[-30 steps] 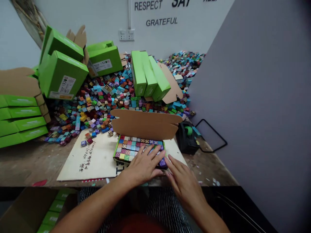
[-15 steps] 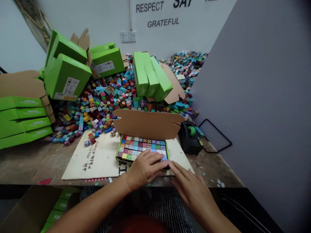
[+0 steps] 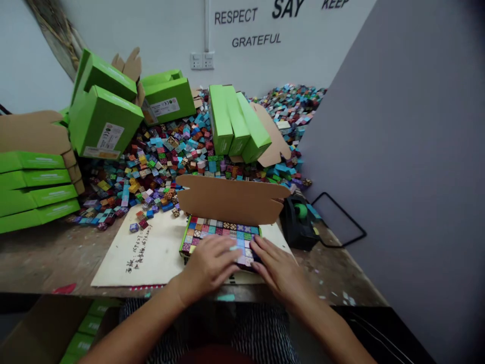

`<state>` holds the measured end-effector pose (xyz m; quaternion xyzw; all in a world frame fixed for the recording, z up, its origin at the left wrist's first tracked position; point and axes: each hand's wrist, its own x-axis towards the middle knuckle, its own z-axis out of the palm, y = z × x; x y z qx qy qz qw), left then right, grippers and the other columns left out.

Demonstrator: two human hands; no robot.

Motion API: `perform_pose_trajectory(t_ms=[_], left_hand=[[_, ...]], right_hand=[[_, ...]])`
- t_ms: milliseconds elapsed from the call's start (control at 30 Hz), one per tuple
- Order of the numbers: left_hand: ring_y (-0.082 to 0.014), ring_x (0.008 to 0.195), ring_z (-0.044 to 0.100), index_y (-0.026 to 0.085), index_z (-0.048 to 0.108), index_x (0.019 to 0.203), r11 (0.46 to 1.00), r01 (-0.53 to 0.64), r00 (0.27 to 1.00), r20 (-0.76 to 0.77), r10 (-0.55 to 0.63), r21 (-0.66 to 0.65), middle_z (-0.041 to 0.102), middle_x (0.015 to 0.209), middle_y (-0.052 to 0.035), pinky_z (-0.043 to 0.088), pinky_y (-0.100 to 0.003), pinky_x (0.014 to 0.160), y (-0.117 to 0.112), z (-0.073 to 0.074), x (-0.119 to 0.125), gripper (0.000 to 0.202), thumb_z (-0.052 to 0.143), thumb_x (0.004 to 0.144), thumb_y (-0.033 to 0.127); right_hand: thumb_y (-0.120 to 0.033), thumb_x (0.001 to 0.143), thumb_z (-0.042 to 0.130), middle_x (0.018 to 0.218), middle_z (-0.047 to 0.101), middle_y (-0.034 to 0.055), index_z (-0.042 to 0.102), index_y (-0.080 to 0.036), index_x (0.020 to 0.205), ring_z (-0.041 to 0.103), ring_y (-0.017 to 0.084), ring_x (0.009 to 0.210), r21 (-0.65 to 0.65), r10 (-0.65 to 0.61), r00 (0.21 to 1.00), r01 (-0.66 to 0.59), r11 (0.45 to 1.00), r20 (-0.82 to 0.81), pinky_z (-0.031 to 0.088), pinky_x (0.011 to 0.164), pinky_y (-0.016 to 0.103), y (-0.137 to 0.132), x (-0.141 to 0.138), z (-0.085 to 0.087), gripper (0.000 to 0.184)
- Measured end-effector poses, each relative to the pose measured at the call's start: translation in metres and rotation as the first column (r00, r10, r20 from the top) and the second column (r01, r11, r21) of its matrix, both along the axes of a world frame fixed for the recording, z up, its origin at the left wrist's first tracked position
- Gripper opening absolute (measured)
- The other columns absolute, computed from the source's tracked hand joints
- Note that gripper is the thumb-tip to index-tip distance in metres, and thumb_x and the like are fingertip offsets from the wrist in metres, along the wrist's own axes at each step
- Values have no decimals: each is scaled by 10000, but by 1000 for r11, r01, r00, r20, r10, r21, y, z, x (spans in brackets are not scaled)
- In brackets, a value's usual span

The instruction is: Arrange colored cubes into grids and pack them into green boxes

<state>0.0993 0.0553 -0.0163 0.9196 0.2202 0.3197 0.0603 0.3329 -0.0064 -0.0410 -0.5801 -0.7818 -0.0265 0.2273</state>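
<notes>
In front of me lies an open green box (image 3: 184, 237) with its brown cardboard lid (image 3: 231, 200) raised at the back. Rows of small patterned cubes (image 3: 227, 227) fill most of it; a dark gap shows near its right front corner. My left hand (image 3: 210, 263) rests over the front of the cubes, fingers stretched out and lying on top of them. On the right side, my right hand (image 3: 275, 263) touches the box's edge and the end cubes with extended fingers. The fingers partly hide the front rows.
Behind the box spreads a big heap of loose cubes (image 3: 178, 146). Green boxes (image 3: 108, 121) stand on it, and more are stacked (image 3: 34, 187) at left. A black tape dispenser (image 3: 299, 222) sits right of the box, near a grey partition (image 3: 397, 151). Handwritten cardboard (image 3: 151, 263) lies underneath.
My left hand has moved left across the cubes. My right hand has moved up and forward from the front corner onto the box's right side. The view has shifted slightly.
</notes>
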Motion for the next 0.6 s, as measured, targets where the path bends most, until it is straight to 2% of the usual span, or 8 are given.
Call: perform_pose_trajectory(t_ms=[67, 133, 167, 267, 333, 367, 500, 600], left_hand=[[-240, 1149, 532, 207, 583, 1156, 962, -253, 960, 101, 263, -99, 610, 1191, -95, 441, -453, 968, 7, 0, -26, 247, 475, 943, 272], [-254, 1150, 536, 188, 583, 1150, 857, -445, 860, 144, 490, -260, 604, 1192, -112, 447, -461, 967, 11, -6, -49, 256, 490, 929, 277], [-255, 1126, 557, 180, 580, 1154, 804, -477, 826, 132, 549, -356, 609, 1184, -114, 463, -452, 951, 12, -10, -58, 274, 501, 920, 297], [-238, 1070, 604, 178, 551, 1208, 678, -432, 815, 65, 576, -595, 627, 1187, -97, 495, -411, 922, 6, -20, -69, 345, 501, 908, 340], [-226, 1050, 619, 183, 546, 1216, 626, -382, 814, 73, 576, -680, 638, 1178, -84, 503, -387, 915, -2, -24, -67, 357, 500, 902, 346], [-224, 1042, 623, 186, 549, 1209, 609, -361, 809, 88, 581, -706, 642, 1171, -80, 505, -380, 912, -6, -25, -66, 357, 508, 895, 349], [-226, 1015, 634, 187, 539, 1211, 524, -220, 787, 168, 594, -823, 636, 1165, -95, 517, -376, 892, -7, -25, -67, 420, 602, 834, 361], [-234, 998, 633, 172, 470, 1284, 465, -177, 695, 225, 683, -868, 572, 1242, -141, 515, -396, 879, 17, -20, -77, 591, 688, 766, 353]], right_hand=[[-340, 899, 468, 1337, 554, 96, 575, -252, 1277, 536, 288, 1200, -54, 36, 997, -39, 998, -70, 499, 924, 469, 8, 0, -5, 402], [-384, 900, 466, 1303, 585, 86, 616, -270, 1207, 552, 282, 1183, -132, 27, 971, -60, 990, -236, 492, 941, 466, 10, 4, -6, 360], [-406, 902, 461, 1262, 614, 89, 619, -269, 1186, 576, 275, 1151, -166, -30, 936, -31, 986, -350, 500, 929, 455, 11, 6, -5, 353], [-485, 864, 510, 1218, 623, 127, 512, -236, 1274, 635, 258, 1038, -246, -297, 700, 177, 953, -649, 538, 850, 414, 21, 15, -2, 479], [-526, 804, 577, 1293, 559, 150, 398, -228, 1360, 613, 262, 1069, -261, -352, 559, 239, 935, -751, 532, 846, 409, 37, 19, -1, 656], [-534, 783, 594, 1312, 540, 149, 374, -232, 1372, 592, 263, 1098, -262, -343, 527, 224, 939, -778, 521, 860, 411, 46, 21, -1, 698], [-536, 750, 591, 1058, 647, 97, 527, -208, 1151, 611, 252, 976, -271, -326, 530, 182, 945, -783, 485, 867, 431, 77, 26, 3, 521], [-540, 703, 609, 875, 643, 49, 574, -215, 939, 604, 233, 826, -276, -369, 582, 245, 929, -725, 477, 829, 440, 85, 31, 11, 403]])
